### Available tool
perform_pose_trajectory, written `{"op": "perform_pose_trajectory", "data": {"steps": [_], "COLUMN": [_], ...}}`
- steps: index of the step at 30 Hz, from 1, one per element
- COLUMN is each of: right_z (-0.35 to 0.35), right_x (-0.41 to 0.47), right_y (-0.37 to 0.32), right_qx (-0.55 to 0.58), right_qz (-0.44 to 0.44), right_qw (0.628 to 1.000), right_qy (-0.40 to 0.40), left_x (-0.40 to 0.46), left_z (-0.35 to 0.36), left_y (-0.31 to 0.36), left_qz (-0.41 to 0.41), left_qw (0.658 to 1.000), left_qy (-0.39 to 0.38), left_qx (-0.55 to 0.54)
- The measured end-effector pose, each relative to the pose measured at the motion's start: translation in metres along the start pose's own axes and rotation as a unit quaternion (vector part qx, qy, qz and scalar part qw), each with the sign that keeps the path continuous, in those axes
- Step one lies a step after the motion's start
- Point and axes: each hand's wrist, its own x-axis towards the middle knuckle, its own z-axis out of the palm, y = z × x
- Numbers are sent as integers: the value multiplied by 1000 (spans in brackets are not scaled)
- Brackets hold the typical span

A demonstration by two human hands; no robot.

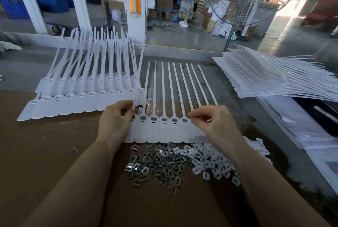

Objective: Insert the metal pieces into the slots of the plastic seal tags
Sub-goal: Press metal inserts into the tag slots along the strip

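Heaped near: metal pieces (pixel 155 164), white caps (pixel 210 160). Left hand (pixel 117 118) pinching a strap (pixel 139 73); right hand (pixel 212 122) pinching something hidden, covering seal tags (pixel 164 129). Finished stacks (pixel 270 80) far right.

A joined row of flat white plastic seal tags (pixel 165 131) lies straps-away; small shiny rectangular metal pieces (pixel 157 164) heaped just beside.

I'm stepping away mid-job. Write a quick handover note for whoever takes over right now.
Left hand pinches a tag strap at the left end of the working strip of seal tags. Right hand pinches something small over its right end; what it is cannot be told. Metal pieces and white plastic pieces are piled just in front. Other tag strips lie at left, a stack at right. Which slots are filled cannot be told.
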Motion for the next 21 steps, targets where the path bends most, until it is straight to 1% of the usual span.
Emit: {"op": "perform_pose_trajectory", "data": {"steps": [3, 6, 11, 17, 21], "right_z": [3, 7, 14, 23, 33], "right_x": [-10, -16, -21, -26, -29], "right_y": [-11, -16, -19, -27, -35], "right_qx": [-27, -62, -89, -85, -110], "right_qz": [-40, -70, -79, -100, -112], "right_qw": [993, 982, 972, 968, 962], "right_qy": [-104, -163, -201, -214, -223], "left_x": [0, 0, 0, 1, 1], "left_z": [0, 0, -1, 0, 0], "left_y": [1, 1, 1, 0, 0], "left_qz": [-2, -5, 7, 9, 7], "left_qw": [1000, 1000, 1000, 1000, 1000], "left_qy": [-2, -6, -2, 0, 0], "left_qx": [-1, 0, 22, 22, 20]}}
